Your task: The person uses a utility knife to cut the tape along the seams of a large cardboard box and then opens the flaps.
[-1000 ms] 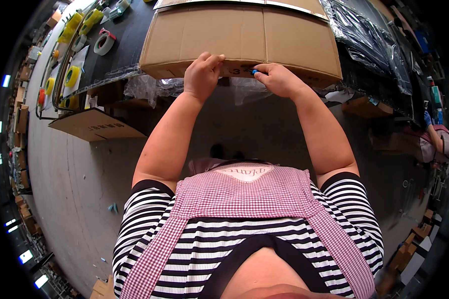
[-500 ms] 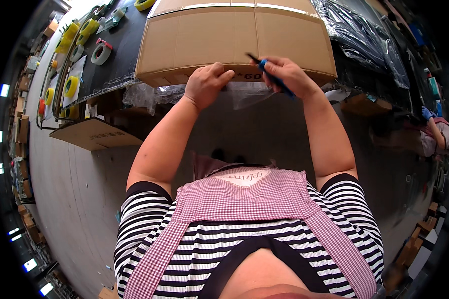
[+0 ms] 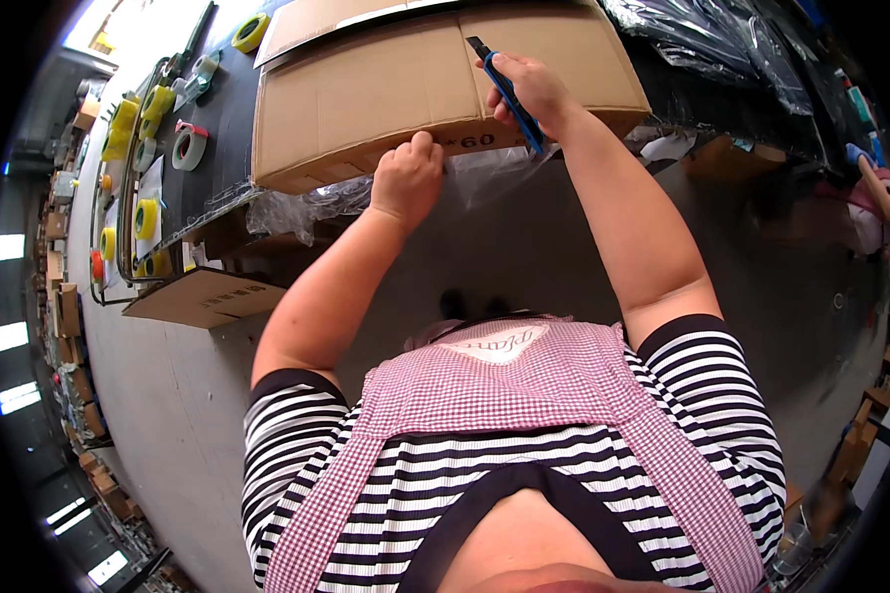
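Note:
A large brown cardboard box (image 3: 366, 89) lies on the dark table before me. My left hand (image 3: 408, 181) is closed in a curl against the near lower edge of the box. What its fingers hold, if anything, is hidden. In my right hand (image 3: 539, 94) is a blue box cutter (image 3: 509, 91), its dark tip pointing up and away over the box top. Beside the cutter, a seam runs across the top, and a raised strip of cardboard crosses the far part. Clear plastic film (image 3: 489, 178) hangs below the front edge.
Rolls of yellow tape (image 3: 153, 104) and a white-and-red tape roll (image 3: 189, 146) are on the table (image 3: 222, 128) at left. Dark plastic-wrapped goods (image 3: 707, 44) lie at right. A cardboard flap (image 3: 208, 296) juts out below left. Another person's arm (image 3: 875, 188) shows far right.
My right hand has moved up and slightly left with the box cutter, from the box's front edge to over its top. My left fingers have curled in more. The view has tilted.

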The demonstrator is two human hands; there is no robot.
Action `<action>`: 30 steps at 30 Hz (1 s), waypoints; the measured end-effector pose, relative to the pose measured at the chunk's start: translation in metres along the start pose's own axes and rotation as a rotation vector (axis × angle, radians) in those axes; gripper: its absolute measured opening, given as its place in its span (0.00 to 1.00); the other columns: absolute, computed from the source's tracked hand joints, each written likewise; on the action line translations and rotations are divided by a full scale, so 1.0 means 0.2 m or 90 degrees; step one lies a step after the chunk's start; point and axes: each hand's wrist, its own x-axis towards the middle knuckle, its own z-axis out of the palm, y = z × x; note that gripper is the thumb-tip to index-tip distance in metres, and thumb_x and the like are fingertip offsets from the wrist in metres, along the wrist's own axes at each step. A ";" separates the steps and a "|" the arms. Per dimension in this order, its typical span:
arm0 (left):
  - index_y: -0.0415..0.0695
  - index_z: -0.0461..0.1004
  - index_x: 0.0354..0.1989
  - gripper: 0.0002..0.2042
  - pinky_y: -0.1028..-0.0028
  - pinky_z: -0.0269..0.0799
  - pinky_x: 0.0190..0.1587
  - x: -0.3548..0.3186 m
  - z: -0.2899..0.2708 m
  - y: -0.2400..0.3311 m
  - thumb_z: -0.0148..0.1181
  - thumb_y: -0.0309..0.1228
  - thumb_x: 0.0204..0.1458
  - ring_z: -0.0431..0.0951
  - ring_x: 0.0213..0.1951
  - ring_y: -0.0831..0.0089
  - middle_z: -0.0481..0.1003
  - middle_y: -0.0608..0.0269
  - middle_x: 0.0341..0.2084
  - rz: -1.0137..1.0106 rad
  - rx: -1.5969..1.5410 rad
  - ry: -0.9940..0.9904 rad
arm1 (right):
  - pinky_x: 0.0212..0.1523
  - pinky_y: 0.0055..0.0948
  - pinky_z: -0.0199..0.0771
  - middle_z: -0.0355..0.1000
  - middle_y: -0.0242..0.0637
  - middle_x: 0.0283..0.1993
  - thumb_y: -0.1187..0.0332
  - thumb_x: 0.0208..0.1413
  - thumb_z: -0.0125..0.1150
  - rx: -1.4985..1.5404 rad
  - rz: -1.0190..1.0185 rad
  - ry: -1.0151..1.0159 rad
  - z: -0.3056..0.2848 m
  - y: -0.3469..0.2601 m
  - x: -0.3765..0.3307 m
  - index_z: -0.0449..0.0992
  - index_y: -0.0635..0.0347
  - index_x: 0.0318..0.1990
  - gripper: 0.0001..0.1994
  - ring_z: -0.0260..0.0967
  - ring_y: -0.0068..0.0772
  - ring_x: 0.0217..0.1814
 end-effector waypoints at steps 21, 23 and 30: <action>0.41 0.73 0.29 0.16 0.78 0.64 0.26 -0.23 0.01 0.18 0.58 0.39 0.65 0.68 0.24 0.83 0.71 0.71 0.22 -0.628 -0.925 -0.034 | 0.26 0.23 0.71 0.73 0.31 0.27 0.56 0.70 0.47 -0.009 -0.136 -0.161 -0.09 0.06 -0.16 0.73 0.63 0.59 0.21 0.70 0.21 0.24; 0.38 0.73 0.26 0.20 0.73 0.66 0.30 -0.26 0.00 0.12 0.61 0.43 0.63 0.68 0.25 0.78 0.74 0.64 0.24 -0.620 -0.850 -0.089 | 0.27 0.23 0.71 0.73 0.30 0.28 0.58 0.69 0.48 -0.157 -0.028 -0.206 -0.09 0.10 -0.27 0.73 0.61 0.61 0.21 0.69 0.20 0.25; 0.46 0.55 0.16 0.32 0.74 0.55 0.24 -0.14 -0.05 -0.05 0.68 0.54 0.54 0.54 0.22 0.81 0.58 0.76 0.19 -0.563 -0.933 0.108 | 0.30 0.25 0.72 0.72 0.31 0.31 0.59 0.68 0.50 -0.327 0.092 -0.097 -0.06 0.23 -0.32 0.71 0.60 0.63 0.21 0.67 0.21 0.27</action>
